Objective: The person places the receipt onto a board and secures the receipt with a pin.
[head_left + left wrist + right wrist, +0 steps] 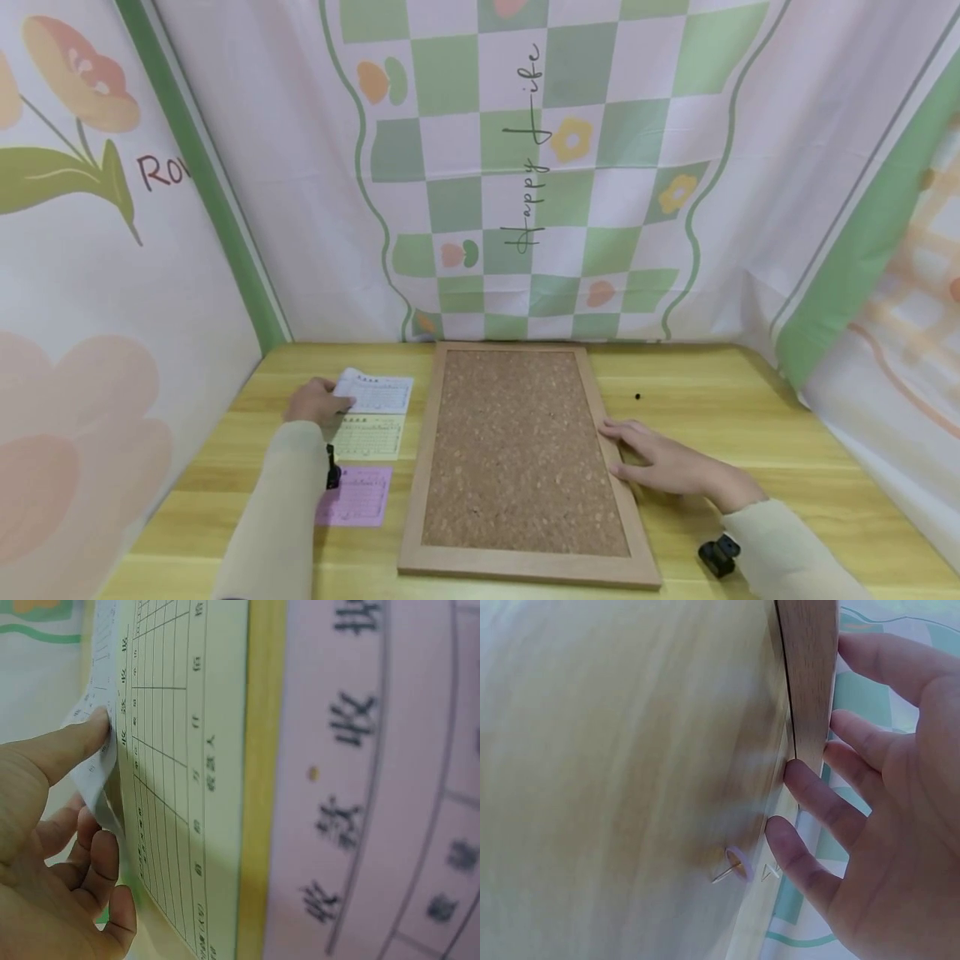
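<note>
Left hand (310, 403) pinches the white slip (384, 394) at ten o'clock from the corkboard (525, 454), whose three-o'clock edge the right hand (663, 460) touches, fingers relaxed

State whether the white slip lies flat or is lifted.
Partly lifted: the left hand pinches the white slip at one edge, which bends up; the opposite side looks flat.

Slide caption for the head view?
Left hand holding white slip, right hand touching corkboard; yellow slip and pink slip nearby.
</note>
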Demonstrator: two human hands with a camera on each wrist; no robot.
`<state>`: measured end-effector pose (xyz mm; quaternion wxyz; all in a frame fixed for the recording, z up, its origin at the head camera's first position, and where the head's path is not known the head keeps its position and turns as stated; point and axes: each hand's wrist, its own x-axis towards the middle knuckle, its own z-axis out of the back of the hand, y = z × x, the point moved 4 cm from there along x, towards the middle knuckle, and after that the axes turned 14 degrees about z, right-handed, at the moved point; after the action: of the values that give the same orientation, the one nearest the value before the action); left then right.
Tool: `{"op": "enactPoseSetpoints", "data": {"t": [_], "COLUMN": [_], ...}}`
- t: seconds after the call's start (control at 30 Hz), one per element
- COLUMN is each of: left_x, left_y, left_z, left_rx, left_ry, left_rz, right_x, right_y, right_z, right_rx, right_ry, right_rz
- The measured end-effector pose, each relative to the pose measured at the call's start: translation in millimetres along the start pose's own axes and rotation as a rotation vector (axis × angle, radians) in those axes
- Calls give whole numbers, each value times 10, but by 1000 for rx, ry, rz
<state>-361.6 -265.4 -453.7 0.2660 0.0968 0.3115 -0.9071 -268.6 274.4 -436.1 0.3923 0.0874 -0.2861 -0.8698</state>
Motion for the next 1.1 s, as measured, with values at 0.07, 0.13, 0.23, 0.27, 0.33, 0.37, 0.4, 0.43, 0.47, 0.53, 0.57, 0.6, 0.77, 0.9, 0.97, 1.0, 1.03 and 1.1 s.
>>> {"op": "enactPoseSetpoints", "data": {"t": [0.07, 0.13, 0.23, 0.27, 0.33, 0.37, 0.4, 0.43, 0.47, 0.53, 0.57, 0.6, 0.77, 0.9, 0.97, 1.0, 1.03, 1.1], "left_x": [8, 8, -7, -11, -20, -24, -24, -24, -23, -17, -13, -10, -7, -11, -15, -17, -19, -16], "left_y": [-9, -19, -37, -39, -40, -40, -38, -35, -30, -18, -11, -3, 26, 30, 23, 19, 12, 4], "left_z": [-3, 4, 15, 18, 18, 17, 12, 8, 5, -3, -7, -11, -16, -12, -6, 0, 8, 21], "left_rx": [0, 1, -8, -11, -20, -28, -35, -45, -56, -82, -95, -108, -131, -115, -124, -133, -140, -153], "left_ry": [-13, -32, -51, -52, -41, -35, -26, -21, -13, -6, -5, -3, -13, -25, -23, -23, -24, -26], "left_rz": [-13, -28, -40, -42, -45, -44, -40, -37, -29, -16, -8, -2, 3, -7, -14, -17, -25, -34], "right_x": [-2, -4, -5, -5, -3, -3, -3, -1, 0, 1, 0, -1, -11, -10, -9, -9, -9, -13], "right_y": [-5, -13, -22, -21, -19, -14, -9, 0, 7, 19, 21, 23, 13, 10, 6, 5, 3, -2], "right_z": [-1, -3, -5, -5, -1, 2, 4, 6, 8, 10, 8, 8, -7, -11, -11, -12, -12, -14], "right_rx": [8, 8, 10, 11, 7, 6, 5, 3, 3, -2, -2, -4, 0, 3, 6, 8, 7, 8], "right_ry": [-3, -1, 2, 2, 3, 2, -1, -3, -5, -7, -9, -11, -11, -9, -13, -13, -13, -12], "right_rz": [-5, -12, -21, -22, -19, -17, -18, -15, -12, -3, -3, -1, -7, -5, -4, -5, -5, -9]}}
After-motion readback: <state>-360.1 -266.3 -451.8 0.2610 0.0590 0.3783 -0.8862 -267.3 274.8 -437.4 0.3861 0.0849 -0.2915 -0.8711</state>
